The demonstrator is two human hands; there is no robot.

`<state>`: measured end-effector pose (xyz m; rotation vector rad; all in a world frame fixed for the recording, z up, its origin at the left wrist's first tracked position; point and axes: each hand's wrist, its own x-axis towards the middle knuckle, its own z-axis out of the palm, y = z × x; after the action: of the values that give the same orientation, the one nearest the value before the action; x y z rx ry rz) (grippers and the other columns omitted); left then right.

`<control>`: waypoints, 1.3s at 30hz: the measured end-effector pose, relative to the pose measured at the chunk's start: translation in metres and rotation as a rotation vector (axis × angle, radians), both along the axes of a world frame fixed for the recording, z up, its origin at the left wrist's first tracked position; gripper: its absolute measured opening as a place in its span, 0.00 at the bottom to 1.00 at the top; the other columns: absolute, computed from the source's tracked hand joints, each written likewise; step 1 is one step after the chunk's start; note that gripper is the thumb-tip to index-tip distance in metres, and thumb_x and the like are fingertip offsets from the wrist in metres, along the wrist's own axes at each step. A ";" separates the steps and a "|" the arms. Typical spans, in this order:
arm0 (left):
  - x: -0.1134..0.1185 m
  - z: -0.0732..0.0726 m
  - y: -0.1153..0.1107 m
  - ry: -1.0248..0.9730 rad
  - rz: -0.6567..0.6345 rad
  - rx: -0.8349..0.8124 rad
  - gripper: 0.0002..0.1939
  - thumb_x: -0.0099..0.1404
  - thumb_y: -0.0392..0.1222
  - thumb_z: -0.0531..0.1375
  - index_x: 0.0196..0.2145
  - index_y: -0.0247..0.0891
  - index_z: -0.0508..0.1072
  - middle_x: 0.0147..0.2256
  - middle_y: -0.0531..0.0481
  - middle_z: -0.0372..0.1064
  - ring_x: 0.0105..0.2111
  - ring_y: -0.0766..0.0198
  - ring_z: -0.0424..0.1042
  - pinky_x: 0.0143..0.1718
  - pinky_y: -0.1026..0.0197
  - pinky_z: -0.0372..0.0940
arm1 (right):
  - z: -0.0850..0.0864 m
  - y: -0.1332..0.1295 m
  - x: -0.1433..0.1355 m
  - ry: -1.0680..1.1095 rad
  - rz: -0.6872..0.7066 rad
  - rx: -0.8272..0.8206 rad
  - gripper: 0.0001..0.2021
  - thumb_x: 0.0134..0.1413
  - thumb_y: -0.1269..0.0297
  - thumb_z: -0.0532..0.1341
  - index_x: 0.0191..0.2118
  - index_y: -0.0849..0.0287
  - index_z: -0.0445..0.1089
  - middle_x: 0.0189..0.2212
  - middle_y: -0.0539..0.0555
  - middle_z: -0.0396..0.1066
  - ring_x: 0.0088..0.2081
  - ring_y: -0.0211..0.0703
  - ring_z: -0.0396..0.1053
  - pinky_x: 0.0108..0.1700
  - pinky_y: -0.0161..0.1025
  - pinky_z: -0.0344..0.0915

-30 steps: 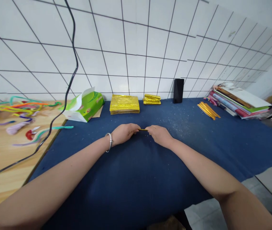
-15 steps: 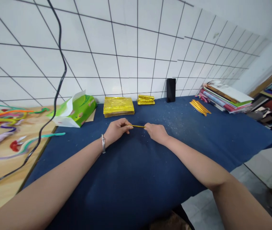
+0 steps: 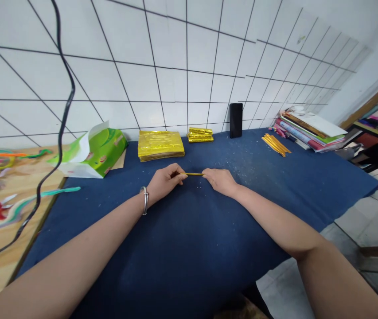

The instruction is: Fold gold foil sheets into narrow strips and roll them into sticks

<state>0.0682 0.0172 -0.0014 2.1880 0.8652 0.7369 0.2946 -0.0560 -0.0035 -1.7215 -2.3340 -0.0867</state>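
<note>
A thin gold foil strip (image 3: 194,174) stretches level between my two hands, just over the blue cloth (image 3: 175,248). My left hand (image 3: 167,180), with a silver bangle at the wrist, pinches its left end between thumb and fingers. At the right end, my right hand (image 3: 220,180) is closed on the strip, knuckles up. Behind my left hand lies a thick stack of gold foil paper (image 3: 161,145). A small pile of folded gold strips (image 3: 200,134) is to the right of that stack, against the wall.
A green tissue pack (image 3: 107,148) stands at the back left. Colourful pipe cleaners (image 3: 60,190) lie on the wooden board, crossed by a black cable (image 3: 64,119). A black phone (image 3: 235,120) leans on the wall. Orange-gold strips (image 3: 276,144) and piled books (image 3: 311,128) are at the right.
The view has shifted slightly to the right, so the things at the back appear further left. Both hands keep hold of the gold strip in nearly the same pose.
</note>
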 end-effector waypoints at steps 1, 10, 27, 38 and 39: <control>0.001 0.000 -0.001 0.028 -0.027 0.038 0.11 0.63 0.48 0.53 0.34 0.38 0.69 0.27 0.54 0.69 0.28 0.68 0.68 0.31 0.66 0.60 | 0.001 -0.001 0.000 -0.014 0.006 -0.004 0.13 0.64 0.61 0.45 0.45 0.55 0.64 0.36 0.52 0.72 0.39 0.39 0.68 0.36 0.34 0.56; 0.010 0.002 -0.016 0.441 -0.210 0.443 0.15 0.68 0.46 0.45 0.43 0.41 0.68 0.39 0.48 0.70 0.40 0.63 0.69 0.40 0.63 0.60 | 0.006 -0.010 -0.015 -0.112 0.123 0.012 0.10 0.62 0.63 0.48 0.37 0.55 0.66 0.30 0.52 0.72 0.34 0.39 0.68 0.32 0.34 0.53; 0.006 0.001 -0.009 0.530 -0.167 0.406 0.15 0.65 0.36 0.45 0.47 0.42 0.63 0.42 0.49 0.69 0.38 0.64 0.70 0.34 0.65 0.60 | 0.009 -0.010 -0.005 -0.033 0.141 -0.026 0.17 0.60 0.71 0.48 0.53 0.53 0.59 0.42 0.53 0.69 0.43 0.40 0.67 0.40 0.35 0.60; 0.006 -0.003 0.005 0.582 0.035 0.359 0.18 0.68 0.53 0.42 0.37 0.43 0.67 0.32 0.52 0.71 0.31 0.62 0.70 0.29 0.64 0.56 | 0.004 0.009 0.002 -0.063 -0.018 -0.047 0.15 0.65 0.57 0.43 0.43 0.56 0.63 0.35 0.52 0.73 0.38 0.41 0.70 0.34 0.35 0.56; 0.006 -0.003 0.006 0.579 0.039 0.350 0.19 0.68 0.54 0.42 0.37 0.43 0.67 0.32 0.52 0.71 0.30 0.62 0.70 0.29 0.64 0.55 | 0.004 0.010 0.003 -0.069 -0.017 -0.047 0.15 0.65 0.57 0.42 0.43 0.56 0.63 0.35 0.52 0.73 0.37 0.41 0.70 0.34 0.35 0.56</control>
<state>0.0739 0.0234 -0.0044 2.7698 1.1259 0.2745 0.2974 -0.0463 0.0008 -1.7878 -2.3887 -0.0963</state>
